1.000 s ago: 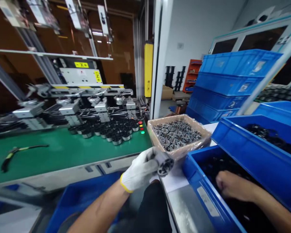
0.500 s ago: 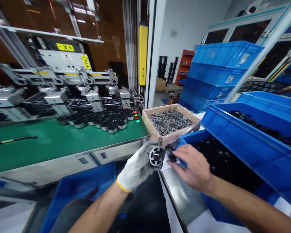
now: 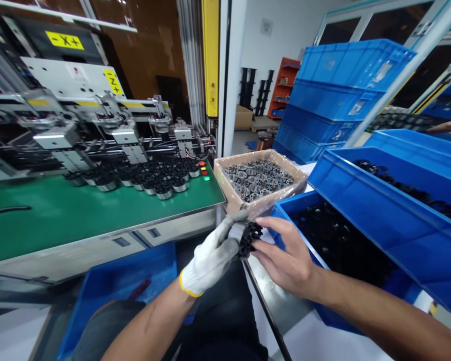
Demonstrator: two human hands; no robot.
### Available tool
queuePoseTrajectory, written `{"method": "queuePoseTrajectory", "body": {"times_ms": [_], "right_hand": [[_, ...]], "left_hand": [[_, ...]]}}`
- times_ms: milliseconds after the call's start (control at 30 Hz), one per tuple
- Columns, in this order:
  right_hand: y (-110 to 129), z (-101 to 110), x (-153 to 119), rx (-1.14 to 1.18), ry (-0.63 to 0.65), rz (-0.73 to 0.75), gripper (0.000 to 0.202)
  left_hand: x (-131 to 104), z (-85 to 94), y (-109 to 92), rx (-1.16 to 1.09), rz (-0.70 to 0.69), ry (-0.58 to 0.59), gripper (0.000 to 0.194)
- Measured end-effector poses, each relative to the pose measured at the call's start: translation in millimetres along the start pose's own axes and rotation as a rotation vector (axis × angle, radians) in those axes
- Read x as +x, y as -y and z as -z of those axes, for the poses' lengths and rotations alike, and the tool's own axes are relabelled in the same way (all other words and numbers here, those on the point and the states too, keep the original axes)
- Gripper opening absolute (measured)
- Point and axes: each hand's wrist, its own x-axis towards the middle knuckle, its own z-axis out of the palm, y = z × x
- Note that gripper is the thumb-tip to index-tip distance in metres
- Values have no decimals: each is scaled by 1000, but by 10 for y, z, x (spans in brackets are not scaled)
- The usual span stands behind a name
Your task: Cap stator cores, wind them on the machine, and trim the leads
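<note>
In a white knit glove, my left hand (image 3: 214,255) is closed around a silvery ring-shaped motor stator core (image 3: 237,232), which is tipped on its side. A black plastic end piece (image 3: 252,235) with prongs sits against the core's right face. My bare right hand (image 3: 291,258) grips that black piece between thumb and fingers. Whether the piece is fully seated cannot be made out. Beyond my hands stands a plastic-lined carton (image 3: 225,193) of bare metal cores. To the right, a blue bin (image 3: 281,208) holds many loose black plastic pieces.
Several cores with black ends (image 3: 161,186) stand on the green bench (image 3: 41,220), before a machine with metal clamps (image 3: 126,135). Another blue bin (image 3: 379,200) leans over the right side. Stacked blue crates (image 3: 334,95) rise behind. A co-worker's arm (image 3: 449,126) shows far right.
My right hand has brought the black piece leftward against the core. My left hand has turned the core so its face points right. The camera view has shifted slightly.
</note>
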Motion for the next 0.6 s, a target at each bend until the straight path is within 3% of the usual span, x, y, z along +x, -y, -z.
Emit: {"method": "queuePoseTrajectory", "body": {"times_ms": [67,233,600], "right_hand": [[5,-8,0,32,-4,0,20],[8,-48,-9,30,-48,-76,48],[38,-45,-17,181,-36,-214,53]], "left_hand": [[-2,4,-7,23,-18,-19,61],[-14,65,-15,151,-57,15,59],[-35,180,-66,468,-106,52,63]]}}
